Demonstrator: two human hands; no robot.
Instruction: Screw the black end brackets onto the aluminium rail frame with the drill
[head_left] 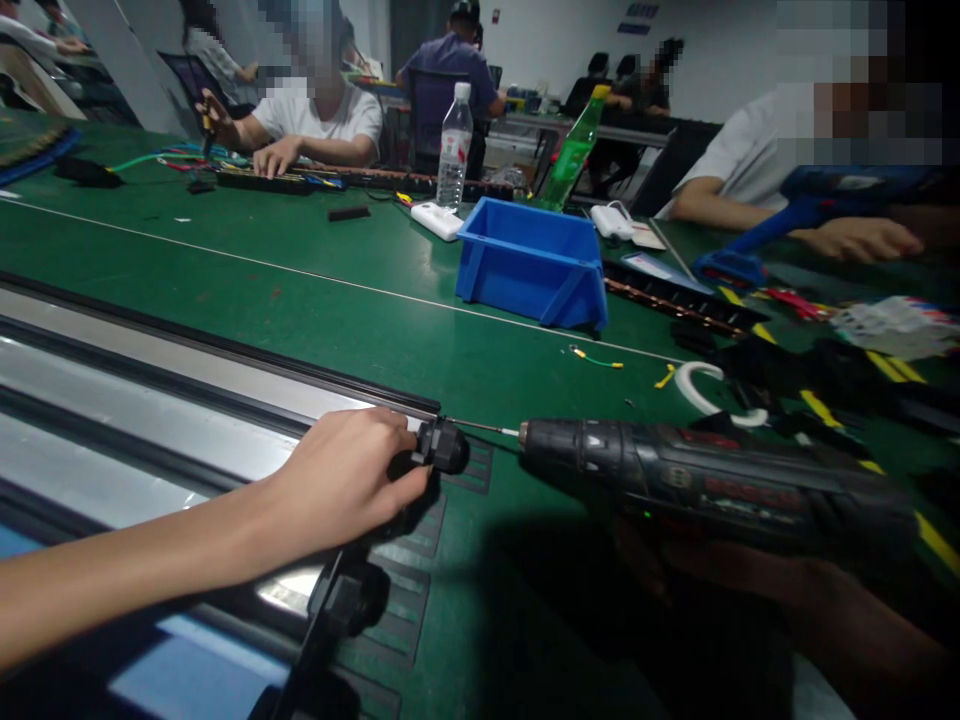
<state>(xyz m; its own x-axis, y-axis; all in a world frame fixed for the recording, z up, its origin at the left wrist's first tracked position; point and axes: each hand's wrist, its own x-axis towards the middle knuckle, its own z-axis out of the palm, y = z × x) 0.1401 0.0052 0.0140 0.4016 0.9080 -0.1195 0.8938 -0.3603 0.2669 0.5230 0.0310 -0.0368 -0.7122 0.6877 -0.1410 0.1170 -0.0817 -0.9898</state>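
"What's on the left?"

"The metal frame (90,400), lying on the green table (315,310), with a black end plate (311,620) across its near end. I'd check that the plate sits flush before any turning force goes in."

"And the left hand (352,465)?"

"Narrow: thumb and fingers closed about the upper black fitting (450,447), just above the lower black fitting (361,598). That grip should brace the corner against twist. The fingertips are near the tool's line, so they're best tucked below it, in case it slips."

"Now the bit (480,426)?"

"Long and thin, its tip at the frame's far corner. I can't tell whether it's seated in a screw. I'd want it straight with the hole, since a lean would likely strip the head."

"Anything in the way?"

"The blue bin (525,285) stands beyond, well apart. A short wire (598,358) lies near the drill (675,470), not under the bit."

"And the drill itself?"

"Level, pointing left. The right hand (817,600) is wrapped around it from below, in deep shadow; I can't see the trigger finger. Slow start, steady push along the bit, ease off once it tightens."
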